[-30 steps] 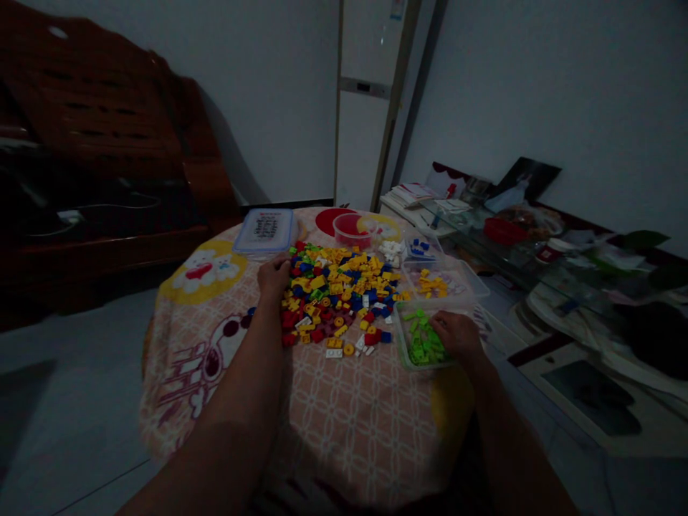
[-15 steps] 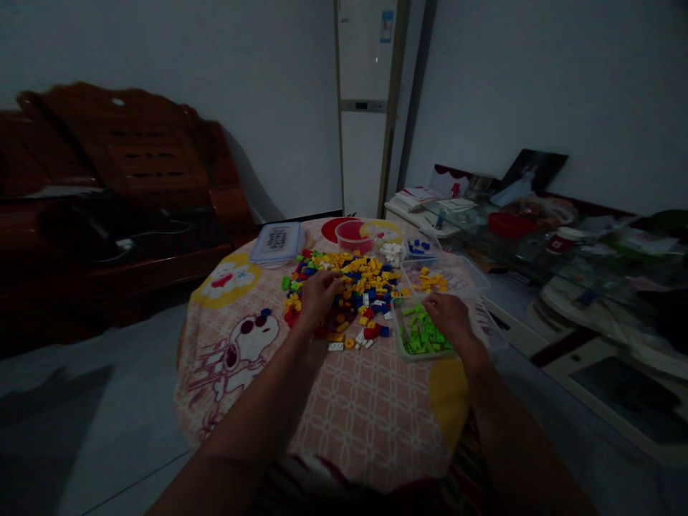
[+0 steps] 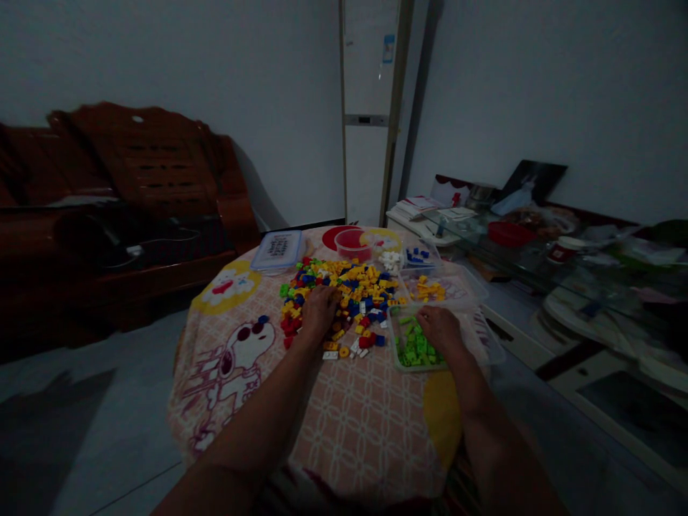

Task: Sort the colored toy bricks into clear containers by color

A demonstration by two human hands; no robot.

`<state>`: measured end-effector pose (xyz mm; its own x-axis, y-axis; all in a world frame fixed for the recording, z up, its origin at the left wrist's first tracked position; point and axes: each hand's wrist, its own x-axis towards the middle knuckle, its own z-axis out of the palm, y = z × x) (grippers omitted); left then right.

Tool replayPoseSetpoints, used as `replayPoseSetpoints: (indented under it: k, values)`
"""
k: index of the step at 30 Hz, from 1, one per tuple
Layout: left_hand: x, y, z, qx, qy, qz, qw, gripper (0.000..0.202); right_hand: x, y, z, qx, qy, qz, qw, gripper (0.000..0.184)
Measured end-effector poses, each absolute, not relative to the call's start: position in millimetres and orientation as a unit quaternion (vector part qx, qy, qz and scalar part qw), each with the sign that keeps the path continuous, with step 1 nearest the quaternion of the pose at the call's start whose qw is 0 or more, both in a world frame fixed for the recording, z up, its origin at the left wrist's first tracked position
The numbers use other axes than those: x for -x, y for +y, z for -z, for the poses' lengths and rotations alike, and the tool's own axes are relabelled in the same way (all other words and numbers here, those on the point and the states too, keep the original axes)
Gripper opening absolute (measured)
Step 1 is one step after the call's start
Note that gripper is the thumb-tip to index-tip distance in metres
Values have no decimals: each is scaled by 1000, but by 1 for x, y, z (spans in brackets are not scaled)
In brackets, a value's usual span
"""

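My left hand rests on the left part of a mixed heap of toy building bricks, coloured yellow, red, blue, green and white. Its fingers are curled down among the bricks, and whatever they grip is hidden. Over a clear plastic box is my right hand, fingers drawn together and pointing left. Green bricks lie in that box beneath it. Anything between the right fingertips is too small and dark to make out.
Behind the green ones, yellow bricks lie in a clear tray, with blue bricks and white bricks farther back. A round tub and a lidded box stand at the table's far side. A cluttered glass shelf is at right.
The view has tilted up slightly, so everything sits lower. My left hand has lowered onto the heap. My right hand has shifted slightly left over the green bricks.
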<state>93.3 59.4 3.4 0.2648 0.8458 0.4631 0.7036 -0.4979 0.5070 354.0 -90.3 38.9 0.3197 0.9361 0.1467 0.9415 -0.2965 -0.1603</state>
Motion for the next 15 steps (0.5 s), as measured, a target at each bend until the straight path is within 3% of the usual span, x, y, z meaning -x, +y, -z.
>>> replayPoseSetpoints:
  k: [7, 15]
  values:
    - [-92, 53, -14, -761, 526, -362, 113, 14, -355, -86, -39, 811, -574, 5, 116, 30]
    - [-96, 56, -11, -776, 515, -346, 114, 19, -355, -85, -39, 810, -576, 4, 112, 33]
